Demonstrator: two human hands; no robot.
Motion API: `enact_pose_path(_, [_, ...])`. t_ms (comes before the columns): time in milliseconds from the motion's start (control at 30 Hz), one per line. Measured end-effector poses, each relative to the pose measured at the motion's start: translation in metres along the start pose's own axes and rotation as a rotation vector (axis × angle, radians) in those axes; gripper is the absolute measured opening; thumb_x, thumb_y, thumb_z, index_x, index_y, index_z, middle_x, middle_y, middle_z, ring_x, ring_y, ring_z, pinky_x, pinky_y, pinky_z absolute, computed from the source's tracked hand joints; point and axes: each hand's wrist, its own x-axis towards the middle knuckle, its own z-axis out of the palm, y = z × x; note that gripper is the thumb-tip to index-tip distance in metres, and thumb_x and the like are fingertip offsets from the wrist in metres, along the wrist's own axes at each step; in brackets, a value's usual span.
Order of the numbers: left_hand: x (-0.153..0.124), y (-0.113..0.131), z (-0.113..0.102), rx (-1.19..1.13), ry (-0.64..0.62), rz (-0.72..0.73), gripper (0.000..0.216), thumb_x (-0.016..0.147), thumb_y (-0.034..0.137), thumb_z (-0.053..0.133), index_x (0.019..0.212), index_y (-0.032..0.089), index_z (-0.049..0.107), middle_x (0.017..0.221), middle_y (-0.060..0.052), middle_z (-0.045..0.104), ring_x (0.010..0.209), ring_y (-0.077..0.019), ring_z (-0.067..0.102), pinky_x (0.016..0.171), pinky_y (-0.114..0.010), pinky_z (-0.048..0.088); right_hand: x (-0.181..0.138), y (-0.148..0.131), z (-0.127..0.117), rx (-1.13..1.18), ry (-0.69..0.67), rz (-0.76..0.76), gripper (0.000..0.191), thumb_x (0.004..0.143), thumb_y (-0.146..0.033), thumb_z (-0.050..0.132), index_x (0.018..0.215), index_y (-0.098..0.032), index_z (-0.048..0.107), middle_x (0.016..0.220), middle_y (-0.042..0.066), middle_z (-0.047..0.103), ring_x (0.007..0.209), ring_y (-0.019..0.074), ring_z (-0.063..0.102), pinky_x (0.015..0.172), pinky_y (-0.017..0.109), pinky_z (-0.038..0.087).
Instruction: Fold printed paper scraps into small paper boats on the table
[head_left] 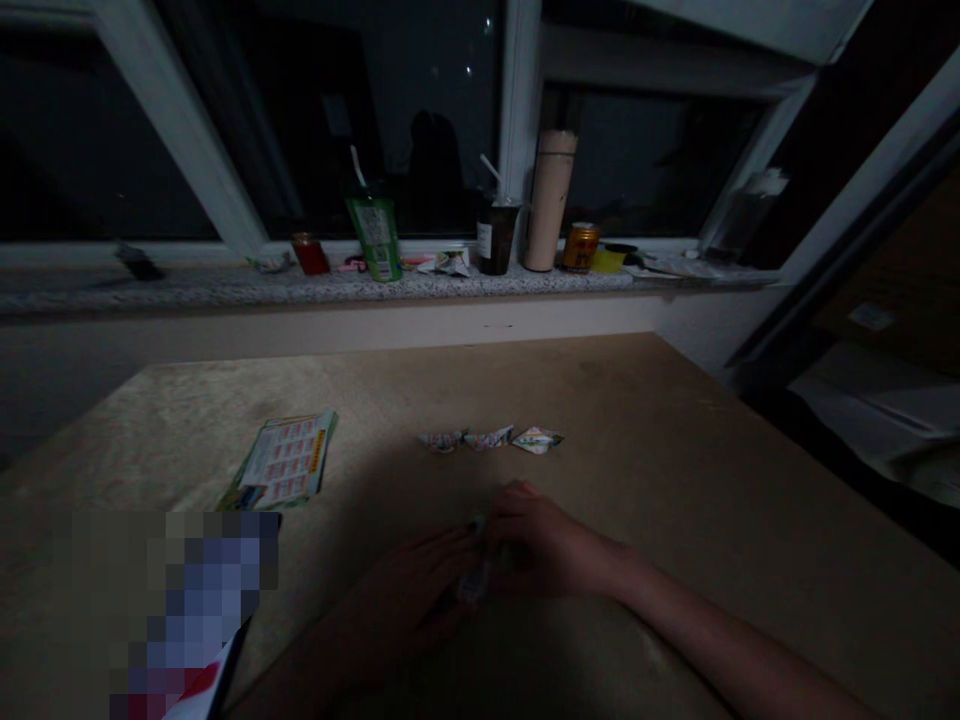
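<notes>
Both hands meet over the table in dim light, at a small piece of folded printed paper (474, 582). My left hand (416, 585) has its fingers reaching across to the paper and its thumb below, closed on the left side of it. From the other side, my right hand (536, 540) pinches the paper with curled fingers. Shadow and the fingers hide much of the paper's shape. Beyond the hands lie three small folded paper pieces in a row: a left one (442, 440), a middle one (489, 438) and a right one (538, 439).
A stack of printed sheets (289, 460) lies on the table (637, 450) to the left, with a blurred-out blue item (217, 590) nearer. On the windowsill (450, 288) stand a green drink cup (377, 240), a dark cup (496, 238), a tall flask (550, 200) and a can (581, 247).
</notes>
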Motion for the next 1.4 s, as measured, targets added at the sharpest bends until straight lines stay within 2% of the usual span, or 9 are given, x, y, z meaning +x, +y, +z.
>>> enact_pose_path(67, [0.000,0.000,-0.001,-0.038,0.014,-0.010,0.042,0.093,0.025,0.051,0.135,0.025,0.044,0.136,-0.003,0.052,0.122,-0.0218,0.049,0.105,-0.039,0.035,-0.005,-0.003,0.005,0.020,-0.017,-0.037,0.030,0.071,-0.040,0.075,0.091,-0.021,0.062,0.094,0.003,0.062,0.093,0.0199,0.054,0.086,0.033,0.034])
enact_pose_path(133, [0.000,0.000,-0.002,-0.065,0.028,-0.034,0.041,0.093,0.024,0.050,0.134,0.026,0.045,0.135,-0.003,0.053,0.121,-0.0223,0.050,0.104,-0.039,0.036,-0.008,-0.004,0.013,0.016,-0.007,-0.054,0.031,0.073,-0.039,0.074,0.096,-0.022,0.062,0.098,0.003,0.063,0.096,0.0191,0.054,0.088,0.033,0.033])
enact_pose_path(267, [0.001,0.002,-0.004,-0.105,0.017,-0.059,0.040,0.094,0.023,0.049,0.133,0.025,0.045,0.134,-0.003,0.054,0.119,-0.0221,0.051,0.103,-0.039,0.037,-0.008,-0.002,0.029,-0.045,0.056,-0.101,0.026,0.079,-0.041,0.068,0.096,-0.022,0.061,0.100,0.004,0.064,0.098,0.0181,0.054,0.089,0.033,0.033])
enact_pose_path(433, [0.000,0.003,-0.006,-0.134,0.026,-0.074,0.037,0.094,0.024,0.051,0.131,0.026,0.045,0.131,-0.003,0.055,0.116,-0.0210,0.052,0.101,-0.037,0.039,-0.004,-0.003,0.037,-0.101,0.046,-0.110,0.010,0.090,-0.030,0.056,0.093,-0.022,0.061,0.095,0.003,0.067,0.094,0.0165,0.057,0.087,0.032,0.033])
enact_pose_path(600, [-0.003,0.001,-0.002,-0.119,0.033,-0.088,0.030,0.096,0.021,0.046,0.125,0.026,0.049,0.131,-0.003,0.054,0.117,-0.0212,0.050,0.101,-0.037,0.038,-0.004,0.002,0.041,-0.007,0.075,-0.101,0.012,0.085,-0.033,0.063,0.093,-0.023,0.062,0.097,0.002,0.066,0.097,0.0165,0.057,0.086,0.031,0.034])
enact_pose_path(833, [0.002,0.002,0.000,-0.130,0.028,-0.060,0.027,0.093,0.020,0.051,0.118,0.027,0.054,0.125,-0.003,0.054,0.110,-0.0208,0.053,0.095,-0.033,0.042,0.000,0.003,0.042,0.104,0.051,0.004,0.020,0.070,-0.029,0.078,0.082,-0.022,0.064,0.090,-0.001,0.067,0.093,0.0170,0.060,0.088,0.033,0.033])
enact_pose_path(967, [0.001,0.000,0.002,-0.112,0.021,-0.084,0.033,0.088,0.016,0.055,0.118,0.029,0.054,0.129,-0.003,0.051,0.115,-0.0226,0.050,0.098,-0.035,0.040,0.002,-0.001,0.038,0.170,0.062,0.041,0.019,0.069,-0.027,0.079,0.079,-0.021,0.064,0.089,-0.001,0.066,0.092,0.0164,0.060,0.087,0.032,0.032])
enact_pose_path(1167, [-0.001,-0.008,0.008,-0.127,0.025,-0.100,0.032,0.086,0.016,0.056,0.115,0.027,0.056,0.131,-0.003,0.048,0.117,-0.0229,0.047,0.101,-0.036,0.037,0.007,-0.009,0.034,0.168,0.005,0.169,0.018,0.066,-0.019,0.078,0.073,-0.020,0.062,0.087,-0.002,0.066,0.090,0.0166,0.060,0.087,0.031,0.032])
enact_pose_path(1400, [0.001,-0.002,0.002,-0.162,0.013,-0.112,0.032,0.084,0.015,0.056,0.115,0.025,0.056,0.131,-0.003,0.048,0.119,-0.0230,0.043,0.102,-0.036,0.034,0.016,-0.018,0.029,0.177,-0.055,0.332,0.021,0.065,-0.020,0.076,0.076,-0.020,0.059,0.080,-0.004,0.066,0.082,0.0160,0.060,0.085,0.031,0.033])
